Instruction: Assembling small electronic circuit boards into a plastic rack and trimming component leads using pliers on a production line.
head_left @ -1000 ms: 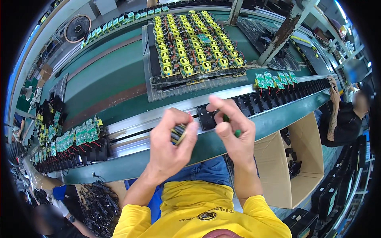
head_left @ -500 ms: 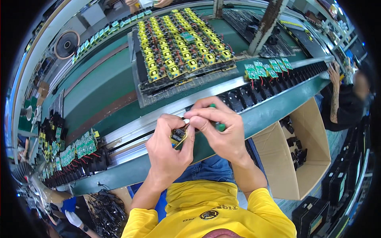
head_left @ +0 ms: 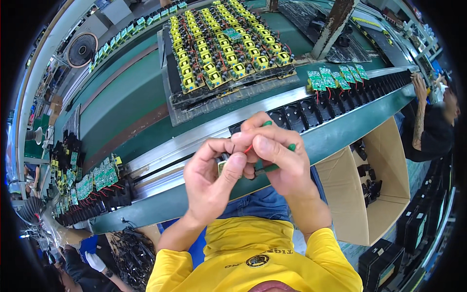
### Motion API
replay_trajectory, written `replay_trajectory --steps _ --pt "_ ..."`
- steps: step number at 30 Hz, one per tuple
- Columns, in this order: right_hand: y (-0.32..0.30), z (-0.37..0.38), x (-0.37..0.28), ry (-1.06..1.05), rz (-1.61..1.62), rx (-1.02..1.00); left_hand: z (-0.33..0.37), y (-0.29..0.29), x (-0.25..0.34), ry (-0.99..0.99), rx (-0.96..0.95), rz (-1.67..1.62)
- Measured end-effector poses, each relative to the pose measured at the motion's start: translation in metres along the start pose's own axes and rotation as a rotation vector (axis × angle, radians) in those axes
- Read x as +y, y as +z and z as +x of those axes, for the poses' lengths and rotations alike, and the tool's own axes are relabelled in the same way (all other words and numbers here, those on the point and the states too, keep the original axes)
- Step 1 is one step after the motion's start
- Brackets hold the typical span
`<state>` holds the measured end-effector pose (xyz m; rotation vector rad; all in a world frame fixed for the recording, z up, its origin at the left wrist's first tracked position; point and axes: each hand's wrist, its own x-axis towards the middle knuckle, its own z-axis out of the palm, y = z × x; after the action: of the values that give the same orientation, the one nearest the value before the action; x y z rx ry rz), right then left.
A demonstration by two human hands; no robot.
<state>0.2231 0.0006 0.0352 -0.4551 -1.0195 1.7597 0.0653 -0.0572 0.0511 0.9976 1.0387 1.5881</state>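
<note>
Left fingers (head_left: 230, 171): pinched closed on a small circuit board (head_left: 221, 167), mostly hidden.
Right fingers (head_left: 273, 149): nearly closed at a red wire (head_left: 248, 149), a green-handled tool (head_left: 270, 168) tucked within that hand.
Circuit board: above the green counter (head_left: 340, 129)'s near edge.
Beyond: rows of yellow-topped boards (head_left: 239, 70).
Rightward: a row of black cases (head_left: 311, 112); cardboard box (head_left: 340, 194) below.

Tool handles (head_left: 271, 167) — smooth plastic; rail (head_left: 165, 153) — shiny metal; carton (head_left: 338, 194) — matt cardboard.

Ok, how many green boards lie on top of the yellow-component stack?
1: a green board near the middle of that stack. Any underneath may be hidden.
</note>
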Motion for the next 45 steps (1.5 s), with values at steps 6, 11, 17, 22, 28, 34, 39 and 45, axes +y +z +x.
replay_trajectory --steps 6,11,17,22,28,34,39,45 --pt "-0.018 0.003 -0.014 -0.211 -0.748 -0.078 0.032 -0.041 0.032 -0.251 -0.124 0.318" --pt "-0.034 -0.002 -0.006 -0.571 -1.286 0.075 0.056 -0.048 0.025 -0.174 -0.3 0.657" --pt "-0.045 0.001 0.001 -0.74 -1.502 0.034 0.056 -0.036 0.023 -0.291 -0.356 0.607" --pt "-0.029 0.003 0.011 -0.656 -1.548 0.088 0.05 -0.028 0.015 -0.138 -0.269 0.66" --pt "-0.045 -0.004 0.018 -0.419 -1.73 0.082 0.082 -0.053 -0.002 -0.004 -0.371 0.848" --pt "-0.047 -0.009 0.03 -0.403 -1.715 0.111 0.092 -0.054 -0.012 -0.113 -0.411 0.989" --pt "-0.045 -0.012 0.03 -0.387 -1.656 0.093 0.092 -0.054 -0.012 -0.136 -0.402 0.982" --pt "-0.046 -0.013 0.037 -0.39 -1.652 0.108 0.092 -0.053 -0.013 -0.164 -0.401 1.017"
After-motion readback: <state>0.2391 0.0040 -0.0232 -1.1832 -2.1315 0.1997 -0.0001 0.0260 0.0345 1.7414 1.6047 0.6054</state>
